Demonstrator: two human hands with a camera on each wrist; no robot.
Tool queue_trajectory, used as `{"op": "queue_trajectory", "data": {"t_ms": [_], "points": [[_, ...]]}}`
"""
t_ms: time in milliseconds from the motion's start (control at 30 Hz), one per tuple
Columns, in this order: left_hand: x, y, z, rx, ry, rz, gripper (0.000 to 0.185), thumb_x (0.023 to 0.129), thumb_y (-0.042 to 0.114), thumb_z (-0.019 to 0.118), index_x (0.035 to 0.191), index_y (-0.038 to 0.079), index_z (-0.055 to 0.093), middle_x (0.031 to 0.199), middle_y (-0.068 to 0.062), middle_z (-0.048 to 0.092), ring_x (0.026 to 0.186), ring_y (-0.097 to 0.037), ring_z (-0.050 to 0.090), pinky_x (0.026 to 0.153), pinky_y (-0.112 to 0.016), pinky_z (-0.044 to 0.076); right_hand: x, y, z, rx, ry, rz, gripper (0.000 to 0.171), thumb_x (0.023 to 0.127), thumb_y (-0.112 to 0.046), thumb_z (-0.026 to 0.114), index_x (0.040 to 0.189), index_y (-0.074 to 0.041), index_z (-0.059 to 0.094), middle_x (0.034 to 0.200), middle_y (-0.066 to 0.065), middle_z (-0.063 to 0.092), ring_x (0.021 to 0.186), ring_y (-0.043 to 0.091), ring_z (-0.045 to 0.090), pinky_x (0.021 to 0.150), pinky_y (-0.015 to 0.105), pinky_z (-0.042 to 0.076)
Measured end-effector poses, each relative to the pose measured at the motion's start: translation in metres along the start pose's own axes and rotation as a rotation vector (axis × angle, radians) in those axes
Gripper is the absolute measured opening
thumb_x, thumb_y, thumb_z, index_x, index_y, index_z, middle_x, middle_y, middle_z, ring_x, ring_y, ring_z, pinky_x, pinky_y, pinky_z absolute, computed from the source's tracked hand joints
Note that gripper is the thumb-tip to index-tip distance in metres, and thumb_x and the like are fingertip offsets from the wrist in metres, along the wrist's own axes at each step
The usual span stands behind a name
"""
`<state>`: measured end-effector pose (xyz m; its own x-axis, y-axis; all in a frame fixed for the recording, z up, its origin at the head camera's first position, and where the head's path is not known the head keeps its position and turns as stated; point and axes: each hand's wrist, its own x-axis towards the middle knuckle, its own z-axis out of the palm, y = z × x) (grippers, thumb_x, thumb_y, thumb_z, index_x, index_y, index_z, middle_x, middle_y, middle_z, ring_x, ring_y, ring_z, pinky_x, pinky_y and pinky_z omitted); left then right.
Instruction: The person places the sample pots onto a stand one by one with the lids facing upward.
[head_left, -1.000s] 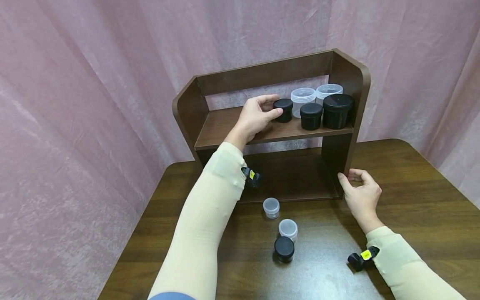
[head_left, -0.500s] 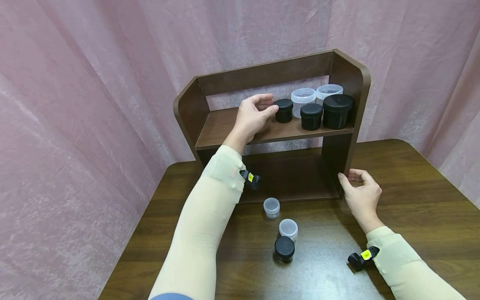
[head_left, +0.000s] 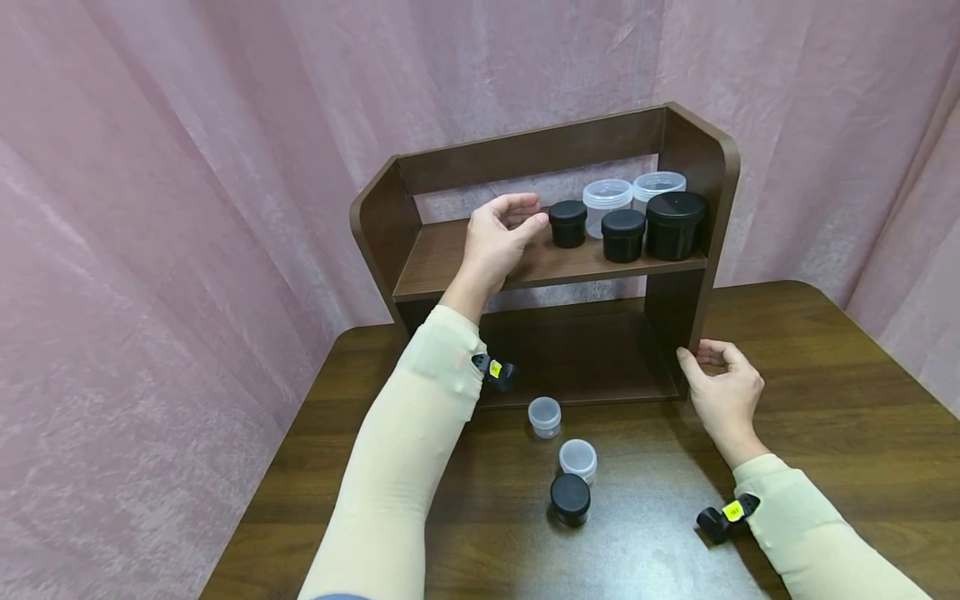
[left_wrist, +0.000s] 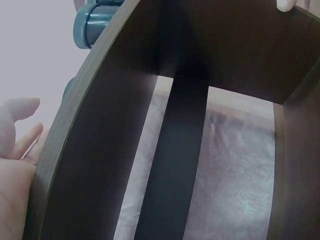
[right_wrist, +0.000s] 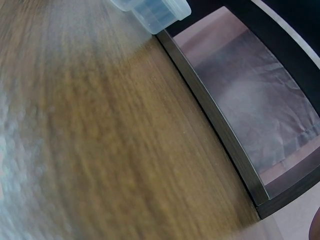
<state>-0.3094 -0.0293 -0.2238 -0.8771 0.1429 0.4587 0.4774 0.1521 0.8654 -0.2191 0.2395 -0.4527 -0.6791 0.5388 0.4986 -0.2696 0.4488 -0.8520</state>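
My left hand is over the upper shelf of a dark brown wooden rack, fingers relaxed and holding nothing. Just right of its fingertips stands a small black lidded jar. In the left wrist view the left hand shows beside the shelf board. At the rack's lower right side, my right hand grips the front edge of the side panel between thumb and fingers. Another small black jar, a larger black jar and two clear jars share the upper shelf's right end.
On the brown table before the rack stand a small clear jar, a second clear jar and a black-lidded jar close together. A pink curtain hangs behind.
My left hand has let go of the small black jar and drawn back to the left. That jar stays on the upper shelf. My right hand keeps its place on the side panel.
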Motion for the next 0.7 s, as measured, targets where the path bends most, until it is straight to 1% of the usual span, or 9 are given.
{"op": "queue_trajectory", "data": {"t_ms": [133,200,333,500,567,633,700], "points": [[-0.005,-0.001,-0.003,-0.011,0.010,0.037,0.027,0.085,0.012,0.075,0.110,0.007,0.069,0.106,-0.003,0.069,0.098,-0.010,0.063,0.087,-0.022,0.049,0.000,0.001,0.000,-0.006,0.000,0.006,0.027,0.081,-0.026,0.078,0.098,-0.006,0.070,0.088,-0.003,0.067,0.066,-0.002,0.054,0.058,0.011,0.038],[-0.009,-0.001,-0.004,-0.023,0.015,0.050,0.027,0.085,0.012,0.075,0.110,0.006,0.069,0.107,-0.006,0.069,0.099,-0.011,0.063,0.088,-0.022,0.048,0.001,0.001,0.000,-0.008,0.003,0.007,0.027,0.081,-0.027,0.078,0.098,-0.006,0.070,0.087,-0.006,0.066,0.065,-0.001,0.055,0.057,0.012,0.038],[-0.014,-0.001,-0.006,-0.060,0.011,0.055,0.028,0.084,0.010,0.075,0.110,0.003,0.068,0.108,-0.008,0.069,0.099,-0.012,0.063,0.088,-0.024,0.049,0.002,0.003,0.002,-0.009,0.011,0.002,0.027,0.082,-0.028,0.077,0.096,-0.007,0.069,0.084,-0.013,0.063,0.066,0.001,0.056,0.059,0.015,0.038],[-0.023,-0.002,-0.009,-0.116,0.001,0.080,0.030,0.084,0.006,0.075,0.111,-0.002,0.066,0.106,-0.007,0.069,0.099,-0.015,0.064,0.087,-0.026,0.050,0.002,0.002,0.003,-0.010,0.013,0.000,0.027,0.082,-0.028,0.077,0.097,-0.007,0.070,0.085,-0.007,0.066,0.068,-0.002,0.055,0.060,0.015,0.037],[-0.029,-0.002,-0.010,-0.136,-0.006,0.096,0.030,0.084,0.005,0.074,0.111,-0.002,0.066,0.107,-0.011,0.069,0.099,-0.016,0.064,0.087,-0.026,0.051,0.002,0.002,0.003,-0.012,0.010,0.001,0.027,0.082,-0.028,0.077,0.097,-0.006,0.069,0.087,-0.004,0.066,0.068,-0.004,0.054,0.059,0.014,0.037],[-0.037,-0.002,-0.011,-0.154,-0.018,0.111,0.029,0.084,0.004,0.074,0.111,-0.003,0.066,0.109,-0.014,0.068,0.099,-0.017,0.065,0.086,-0.027,0.051,0.002,0.002,0.004,-0.016,0.011,-0.001,0.027,0.082,-0.028,0.077,0.097,-0.007,0.069,0.086,-0.006,0.066,0.068,-0.005,0.054,0.058,0.014,0.038],[-0.045,-0.002,-0.012,-0.175,-0.037,0.127,0.028,0.084,0.002,0.073,0.111,-0.004,0.065,0.110,-0.018,0.067,0.099,-0.019,0.065,0.087,-0.029,0.051,0.002,0.002,0.005,-0.014,0.011,-0.009,0.027,0.082,-0.028,0.077,0.096,-0.006,0.069,0.087,-0.004,0.067,0.068,-0.005,0.054,0.058,0.014,0.038]]}}
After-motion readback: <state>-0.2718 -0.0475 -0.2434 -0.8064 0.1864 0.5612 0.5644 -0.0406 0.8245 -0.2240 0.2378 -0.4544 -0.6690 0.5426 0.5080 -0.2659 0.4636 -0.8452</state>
